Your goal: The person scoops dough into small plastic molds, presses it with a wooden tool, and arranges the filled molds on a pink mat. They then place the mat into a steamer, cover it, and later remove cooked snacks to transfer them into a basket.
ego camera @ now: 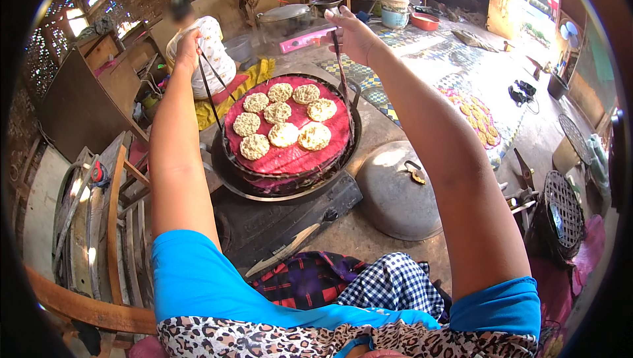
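Observation:
Several round, pale noodle-like cakes [278,112] lie on a red cloth [267,160] spread over a round tray, which hangs tilted in or just above a wide dark pan [296,195]. The pan stands on a gas stove [330,215]. My left hand [189,51] is closed on dark cords that run down to the tray's left side. My right hand [352,35] grips another dark cord leading to the tray's right edge, near the pan's handle. Whether the tray's underside touches the pan is hidden.
A domed metal lid [395,195] rests on the floor right of the stove. Behind the tray, a person [212,46] sits by a yellow cloth [254,78]. More round cakes [477,118] lie on a floor mat at right. A wooden rail [89,306] borders the lower left.

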The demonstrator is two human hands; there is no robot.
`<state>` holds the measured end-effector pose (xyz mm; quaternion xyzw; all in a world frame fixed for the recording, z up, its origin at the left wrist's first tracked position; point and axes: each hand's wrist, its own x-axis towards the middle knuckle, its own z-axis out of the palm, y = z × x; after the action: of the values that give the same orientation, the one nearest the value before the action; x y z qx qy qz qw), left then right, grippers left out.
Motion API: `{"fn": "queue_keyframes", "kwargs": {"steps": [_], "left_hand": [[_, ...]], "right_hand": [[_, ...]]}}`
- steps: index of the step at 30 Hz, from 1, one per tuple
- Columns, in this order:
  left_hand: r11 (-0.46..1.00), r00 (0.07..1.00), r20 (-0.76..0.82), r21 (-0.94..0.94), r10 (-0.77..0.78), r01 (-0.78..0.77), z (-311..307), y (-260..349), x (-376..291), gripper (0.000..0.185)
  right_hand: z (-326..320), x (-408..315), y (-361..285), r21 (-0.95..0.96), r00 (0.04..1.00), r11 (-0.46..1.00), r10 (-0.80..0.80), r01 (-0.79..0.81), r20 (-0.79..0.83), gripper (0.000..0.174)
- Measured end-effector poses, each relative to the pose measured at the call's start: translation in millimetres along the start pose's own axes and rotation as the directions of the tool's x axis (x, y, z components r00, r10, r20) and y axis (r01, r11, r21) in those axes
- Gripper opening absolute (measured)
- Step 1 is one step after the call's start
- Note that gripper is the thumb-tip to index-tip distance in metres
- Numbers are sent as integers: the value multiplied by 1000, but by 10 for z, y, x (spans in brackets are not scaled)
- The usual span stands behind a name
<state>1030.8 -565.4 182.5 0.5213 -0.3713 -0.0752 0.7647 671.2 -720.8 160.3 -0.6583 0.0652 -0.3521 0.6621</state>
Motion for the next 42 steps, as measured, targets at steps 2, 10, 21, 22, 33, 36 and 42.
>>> {"fn": "queue_keyframes", "kwargs": {"steps": [2, 10, 21, 22, 33, 36, 42], "left_hand": [[999, 999, 8, 12, -48, 48, -78, 41, -46, 13], [960, 965, -11, 101, -263, 263, -90, 95, -56, 19], [830, 779, 309, 326, -546, 453, 227, -191, -350, 11], [797, 725, 409, 510, -554, 322, 390, -152, -496, 14], [970, 388, 903, -231, 186, 71, 561, -273, -3307, 31], [600, 125, 779, 360, -615, 714, 474, -1305, -4588, 26], [422, 906, 145, 906, -397, 40, -618, -2326, -6507, 44]], "right_hand": [[11, -31, -27, -25, 1000, 1000, 17, -17, 8, 107], [-98, -45, 204, -28, 995, 994, 102, -102, -10, 107], [65, 66, 464, -331, 993, 937, 117, -115, -14, 88], [155, 84, 469, -624, 988, 778, 138, -65, 69, 79], [-1211, -319, 1311, -794, 955, 596, -289, 122, -71, 31], [-2067, -1094, 2042, -922, 963, -307, 54, -236, -264, 32], [-2515, -2203, 3080, -807, 772, -47, 266, -588, -578, 45]]}}
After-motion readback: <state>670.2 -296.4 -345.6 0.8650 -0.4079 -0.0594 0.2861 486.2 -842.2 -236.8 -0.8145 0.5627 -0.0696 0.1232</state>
